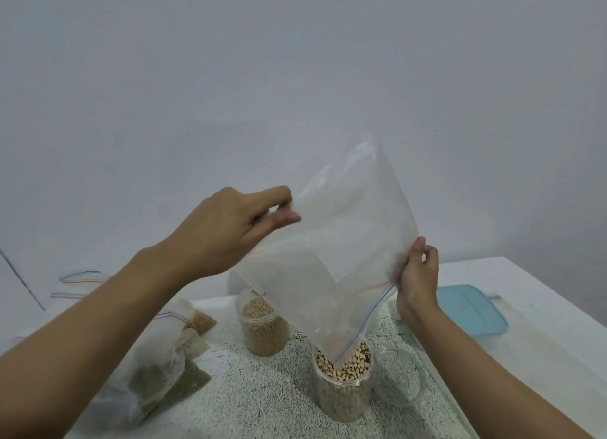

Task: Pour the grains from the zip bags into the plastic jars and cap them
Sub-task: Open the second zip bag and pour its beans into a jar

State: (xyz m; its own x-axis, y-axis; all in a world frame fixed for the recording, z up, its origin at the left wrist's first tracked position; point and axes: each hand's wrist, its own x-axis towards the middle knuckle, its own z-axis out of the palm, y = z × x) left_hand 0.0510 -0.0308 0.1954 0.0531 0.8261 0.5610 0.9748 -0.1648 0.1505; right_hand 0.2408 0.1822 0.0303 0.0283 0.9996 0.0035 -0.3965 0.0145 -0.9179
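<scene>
Left hand (230, 228): raised high, thumb and fingertips pinching the closed bottom edge of the zip bag (341, 248).
Right hand (418, 274): lower and to the right, fingers curled, pinching the bag's side edge just above the zip strip.
Bag axis: upended, running steeply from the left hand's grip down to the mouth. The zip line slants from the right hand down into the front jar (343, 392).
Bag and jar: the bag's lowest mouth corner sits inside the jar rim, touching the pale beans. The bag looks empty.
Nearer hand: the right is closer to the jar, so it likely steers the mouth clear as the bag lifts.
Back jar (264, 327): open and filled with tan grains, behind and left.
Left pile: filled bags (154, 373) waiting on the table (262, 405).
Caps: none plainly seen.
</scene>
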